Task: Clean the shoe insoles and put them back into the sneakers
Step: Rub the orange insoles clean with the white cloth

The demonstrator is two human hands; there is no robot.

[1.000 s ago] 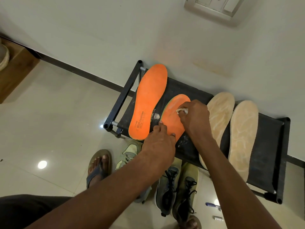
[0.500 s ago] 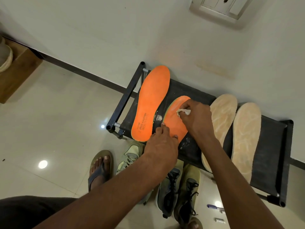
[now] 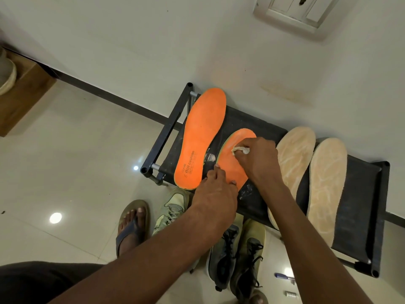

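While left hand [image 3: 215, 199] fingers press the orange insole [image 3: 233, 170] flat, right hand [image 3: 257, 160] fingers pinch a white cloth [image 3: 241, 149]

Right hand [image 3: 258, 161] grips a small white cloth [image 3: 240, 149] against the second orange insole [image 3: 235, 159] on the black rack [image 3: 359, 194]. Left hand [image 3: 215, 194] presses fingertips on that insole's near end. First orange insole [image 3: 202, 139] lies alongside, left. Two beige insoles [image 3: 324, 185] lie right. Sneakers [image 3: 236, 255] stand on the floor below.
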